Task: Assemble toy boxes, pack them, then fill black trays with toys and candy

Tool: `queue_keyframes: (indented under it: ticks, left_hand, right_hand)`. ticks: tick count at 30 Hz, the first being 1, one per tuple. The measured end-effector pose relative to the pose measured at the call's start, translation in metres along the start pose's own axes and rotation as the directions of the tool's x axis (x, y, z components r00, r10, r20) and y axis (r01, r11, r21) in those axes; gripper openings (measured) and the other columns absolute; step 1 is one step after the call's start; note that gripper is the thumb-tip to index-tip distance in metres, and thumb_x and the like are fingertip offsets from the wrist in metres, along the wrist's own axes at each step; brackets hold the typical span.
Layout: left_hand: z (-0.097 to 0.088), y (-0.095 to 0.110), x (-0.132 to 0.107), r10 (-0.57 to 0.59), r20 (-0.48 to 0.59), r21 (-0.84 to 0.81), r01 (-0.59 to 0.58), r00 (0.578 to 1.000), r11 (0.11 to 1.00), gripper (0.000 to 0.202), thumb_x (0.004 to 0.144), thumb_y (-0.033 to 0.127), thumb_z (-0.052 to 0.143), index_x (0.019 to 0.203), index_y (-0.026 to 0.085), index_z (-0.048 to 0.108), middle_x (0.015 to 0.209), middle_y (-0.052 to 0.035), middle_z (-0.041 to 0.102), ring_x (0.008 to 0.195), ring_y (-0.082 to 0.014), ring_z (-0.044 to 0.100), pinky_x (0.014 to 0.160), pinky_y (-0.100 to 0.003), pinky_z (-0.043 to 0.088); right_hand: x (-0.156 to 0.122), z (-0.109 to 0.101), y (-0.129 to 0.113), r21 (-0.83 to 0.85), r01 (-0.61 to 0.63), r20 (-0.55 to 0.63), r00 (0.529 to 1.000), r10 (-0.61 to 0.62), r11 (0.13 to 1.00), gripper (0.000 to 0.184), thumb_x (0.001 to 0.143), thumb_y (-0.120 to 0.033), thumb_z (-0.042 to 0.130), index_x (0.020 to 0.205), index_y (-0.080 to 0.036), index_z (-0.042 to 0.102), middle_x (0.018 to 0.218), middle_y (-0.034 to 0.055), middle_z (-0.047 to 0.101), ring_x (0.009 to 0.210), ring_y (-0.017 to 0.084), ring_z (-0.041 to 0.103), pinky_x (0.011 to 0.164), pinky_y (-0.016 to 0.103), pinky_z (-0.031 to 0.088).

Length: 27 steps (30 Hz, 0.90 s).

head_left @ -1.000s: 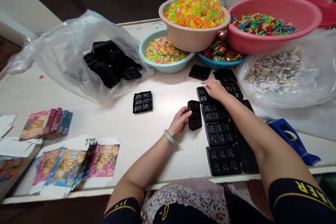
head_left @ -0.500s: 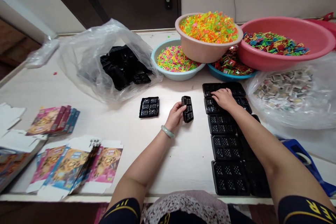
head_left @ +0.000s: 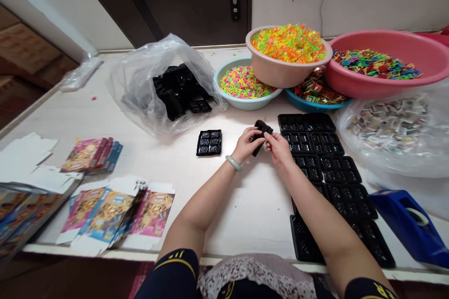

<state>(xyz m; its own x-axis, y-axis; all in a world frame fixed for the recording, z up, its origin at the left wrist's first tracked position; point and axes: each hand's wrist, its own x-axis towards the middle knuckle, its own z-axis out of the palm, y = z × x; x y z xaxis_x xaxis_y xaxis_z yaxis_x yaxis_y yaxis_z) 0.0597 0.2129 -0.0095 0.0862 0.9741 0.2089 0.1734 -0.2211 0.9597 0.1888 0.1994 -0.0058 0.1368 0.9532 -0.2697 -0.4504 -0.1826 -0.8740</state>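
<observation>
A small black plastic tray [head_left: 260, 127] is gripped by my left hand [head_left: 248, 144], which has a pale green bangle at its wrist. My right hand [head_left: 278, 148] pinches the near right side of the same tray, fingers and thumb closed on it. The tray is tilted, and part of it is hidden behind my fingers. To the right, black moulded trays [head_left: 340, 169] lie in two columns of several rows, partly under my right forearm. One stack of black trays [head_left: 209, 143] with six sections sits to the left of my hands.
Farther back stand a clear bag [head_left: 140, 98] of black trays, a light blue basin [head_left: 242, 103], a beige basin [head_left: 284, 72] and a pink basin [head_left: 386, 86]. Printed boxes [head_left: 112, 210] lie at left. A blue tape dispenser [head_left: 403, 224] is near the right edge.
My right hand has left the tray rows and come to the small tray in my left hand. That tray is now tilted differently. The camera view has shifted slightly.
</observation>
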Motion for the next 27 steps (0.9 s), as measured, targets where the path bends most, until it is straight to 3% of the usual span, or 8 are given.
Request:
queue_keyframes:
  ticks: [4, 7, 12, 16, 19, 21, 24, 27]
  left_hand:
    - [-0.028, -0.005, -0.002, -0.144, -0.172, -0.141, 0.121, 0.974, 0.983, 0.028, 0.075, 0.035, 0.072, 0.096, 0.018, 0.069, 0.102, -0.0060, 0.066, 0.092, -0.0165, 0.059, 0.090, -0.032, 0.046]
    - [-0.047, -0.004, -0.008, -0.192, -0.117, -0.217, 0.164, 0.974, 0.962, 0.034, 0.078, 0.041, 0.068, 0.103, 0.018, 0.068, 0.099, -0.0049, 0.067, 0.090, -0.0164, 0.059, 0.087, -0.032, 0.047]
    - [-0.051, -0.003, -0.022, -0.002, -0.048, 0.047, 0.004, 0.999, 0.999, 0.029, 0.079, 0.037, 0.068, 0.101, 0.018, 0.068, 0.120, -0.0104, 0.060, 0.109, -0.0218, 0.057, 0.098, -0.038, 0.045]
    - [-0.031, -0.006, -0.024, 0.144, 0.166, 0.335, -0.193, 0.975, 0.922, 0.026, 0.082, 0.032, 0.067, 0.104, 0.019, 0.069, 0.123, -0.0123, 0.059, 0.119, -0.0243, 0.052, 0.106, -0.042, 0.040]
    - [-0.012, -0.006, -0.019, 0.084, 0.324, 0.542, -0.258, 0.942, 0.800, 0.025, 0.087, 0.027, 0.058, 0.109, 0.021, 0.069, 0.133, -0.0115, 0.055, 0.120, -0.0270, 0.050, 0.104, -0.046, 0.040]
    - [0.000, -0.005, -0.018, -0.020, 0.414, 0.651, -0.281, 0.910, 0.706, 0.028, 0.088, 0.023, 0.053, 0.111, 0.022, 0.069, 0.140, -0.0095, 0.050, 0.121, -0.0300, 0.048, 0.102, -0.050, 0.040]
    - [0.010, 0.000, -0.019, -0.091, 0.499, 0.686, -0.329, 0.862, 0.649, 0.042, 0.082, 0.031, 0.063, 0.124, 0.027, 0.063, 0.150, -0.0077, 0.040, 0.128, -0.0356, 0.040, 0.104, -0.056, 0.034]
    - [-0.009, 0.003, -0.023, -0.045, 0.407, 0.692, -0.276, 0.912, 0.667, 0.059, 0.077, 0.043, 0.069, 0.132, 0.028, 0.055, 0.144, -0.0091, 0.045, 0.129, -0.0322, 0.039, 0.109, -0.051, 0.031]
  right_hand:
    - [0.024, 0.002, -0.001, 0.159, -0.093, -0.147, 0.982, 0.116, 0.983, 0.043, 0.059, -0.041, 0.086, 0.065, -0.020, 0.049, 0.051, -0.0087, 0.049, 0.045, 0.004, 0.045, 0.042, 0.014, 0.042]
    - [0.043, -0.002, -0.008, 0.144, -0.177, -0.222, 0.953, 0.207, 0.974, 0.035, 0.074, -0.030, 0.079, 0.065, -0.020, 0.046, 0.053, -0.0079, 0.050, 0.049, 0.005, 0.051, 0.050, 0.015, 0.049]
    - [0.022, -0.007, -0.008, 0.039, -0.295, -0.079, 0.952, 0.297, 0.955, 0.027, 0.067, -0.025, 0.081, 0.067, -0.019, 0.055, 0.065, -0.0010, 0.061, 0.060, 0.012, 0.060, 0.054, 0.023, 0.054]
    - [-0.013, -0.020, 0.005, -0.214, -0.088, 0.134, 0.984, 0.118, 0.973, 0.032, 0.061, -0.040, 0.082, 0.075, -0.020, 0.062, 0.067, -0.0026, 0.061, 0.059, 0.011, 0.056, 0.055, 0.024, 0.049]
    - [-0.019, -0.040, 0.011, -0.408, 0.026, 0.039, 0.999, -0.011, 0.913, 0.034, 0.063, -0.048, 0.075, 0.074, -0.020, 0.058, 0.059, -0.0038, 0.055, 0.055, 0.012, 0.052, 0.057, 0.028, 0.047]
    - [-0.015, -0.051, 0.010, -0.505, 0.147, 0.003, 0.986, -0.169, 0.850, 0.032, 0.068, -0.048, 0.068, 0.081, -0.020, 0.058, 0.069, -0.0005, 0.060, 0.061, 0.015, 0.055, 0.063, 0.032, 0.049]
    - [-0.004, -0.059, 0.006, -0.640, 0.386, 0.172, 0.915, -0.366, 0.665, 0.025, 0.078, -0.043, 0.058, 0.090, -0.020, 0.060, 0.088, 0.0060, 0.064, 0.076, 0.020, 0.059, 0.074, 0.037, 0.050]
    - [0.002, -0.056, 0.008, -0.731, 0.557, 0.430, 0.824, -0.368, 0.393, 0.024, 0.086, -0.034, 0.047, 0.093, -0.020, 0.065, 0.099, 0.0110, 0.066, 0.092, 0.025, 0.060, 0.084, 0.043, 0.049]
